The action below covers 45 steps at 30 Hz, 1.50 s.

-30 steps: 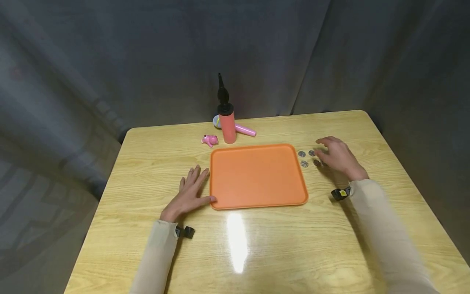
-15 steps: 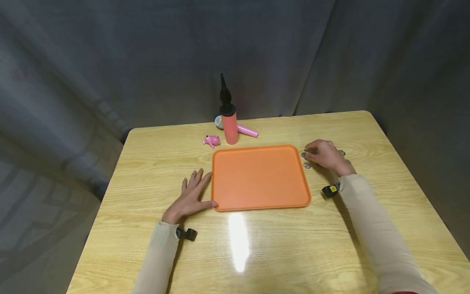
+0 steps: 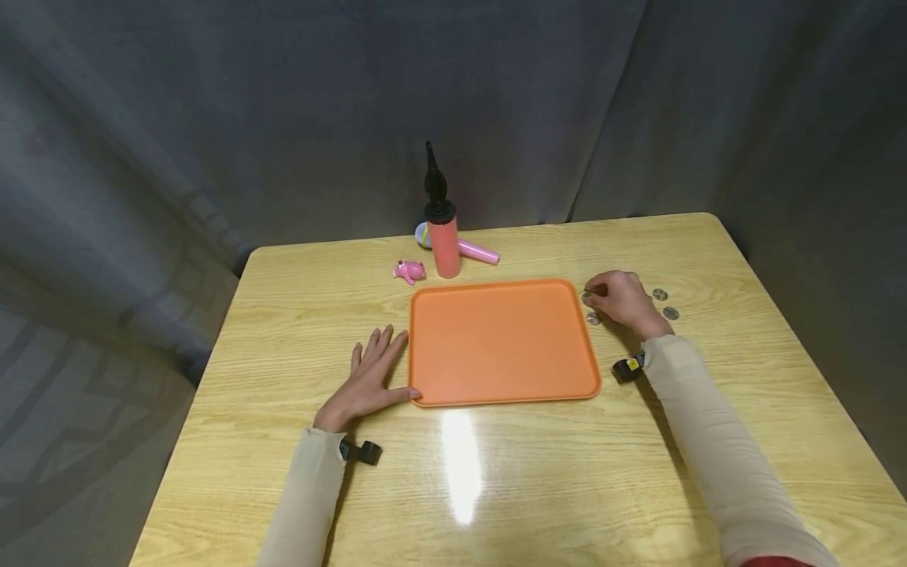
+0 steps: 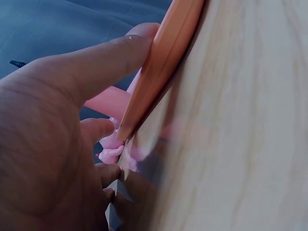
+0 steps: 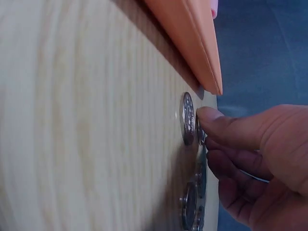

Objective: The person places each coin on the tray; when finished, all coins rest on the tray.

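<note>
An orange tray [image 3: 503, 342] lies in the middle of the wooden table. My left hand [image 3: 379, 358] rests flat on the table at the tray's left side. Its thumb [image 4: 96, 62] touches the tray rim [image 4: 163, 62] near the front corner. Right of the tray lie several silver coins [image 3: 593, 318]. My right hand [image 3: 598, 293] is curled over the ones closest to the tray. In the right wrist view its thumb and fingers pinch a coin [image 5: 200, 134] just off the table, beside another flat coin [image 5: 186, 119] and the tray edge [image 5: 192, 38].
A pink air pump [image 3: 442, 236] with a black nozzle stands behind the tray. A small pink toy [image 3: 409, 271] is to its left and a pink tube-shaped item [image 3: 476, 252] lies behind it. Two more coins [image 3: 665, 304] lie right of my hand. Grey curtains surround the table.
My right hand has slid left toward the tray, uncovering two coins on its right, and its fingers have curled onto a coin. The left hand has stayed put.
</note>
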Each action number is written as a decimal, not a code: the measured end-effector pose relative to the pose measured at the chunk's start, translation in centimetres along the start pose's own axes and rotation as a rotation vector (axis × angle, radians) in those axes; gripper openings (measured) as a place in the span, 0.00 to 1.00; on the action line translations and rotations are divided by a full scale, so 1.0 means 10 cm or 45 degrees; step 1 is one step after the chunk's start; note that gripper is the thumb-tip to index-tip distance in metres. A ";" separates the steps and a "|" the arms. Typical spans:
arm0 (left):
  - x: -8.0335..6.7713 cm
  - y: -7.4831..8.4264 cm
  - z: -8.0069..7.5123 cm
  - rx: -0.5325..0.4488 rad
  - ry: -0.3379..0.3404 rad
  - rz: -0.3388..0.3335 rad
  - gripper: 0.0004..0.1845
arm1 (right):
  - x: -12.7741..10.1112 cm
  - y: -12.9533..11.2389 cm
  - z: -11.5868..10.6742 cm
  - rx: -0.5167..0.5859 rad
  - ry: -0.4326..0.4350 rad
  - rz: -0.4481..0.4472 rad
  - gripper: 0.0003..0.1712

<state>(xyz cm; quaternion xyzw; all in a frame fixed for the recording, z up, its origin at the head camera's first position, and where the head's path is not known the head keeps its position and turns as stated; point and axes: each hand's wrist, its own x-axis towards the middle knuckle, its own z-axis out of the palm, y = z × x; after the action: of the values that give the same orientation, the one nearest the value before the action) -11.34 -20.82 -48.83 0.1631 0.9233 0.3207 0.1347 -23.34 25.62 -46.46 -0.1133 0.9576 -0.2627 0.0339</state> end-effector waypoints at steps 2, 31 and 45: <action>0.00 0.00 0.00 0.000 -0.002 -0.001 0.57 | 0.01 -0.01 0.01 -0.003 0.017 0.006 0.11; -0.01 0.01 0.02 0.009 0.006 -0.009 0.57 | 0.05 -0.09 0.00 -0.060 -0.101 0.037 0.15; 0.00 0.00 0.01 0.029 0.007 -0.016 0.57 | 0.05 -0.10 -0.01 -0.068 -0.130 0.052 0.17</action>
<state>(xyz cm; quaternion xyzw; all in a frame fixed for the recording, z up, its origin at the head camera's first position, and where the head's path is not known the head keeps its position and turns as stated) -11.27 -20.78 -48.88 0.1578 0.9283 0.3095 0.1325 -23.64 24.75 -45.87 -0.1078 0.9634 -0.2301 0.0850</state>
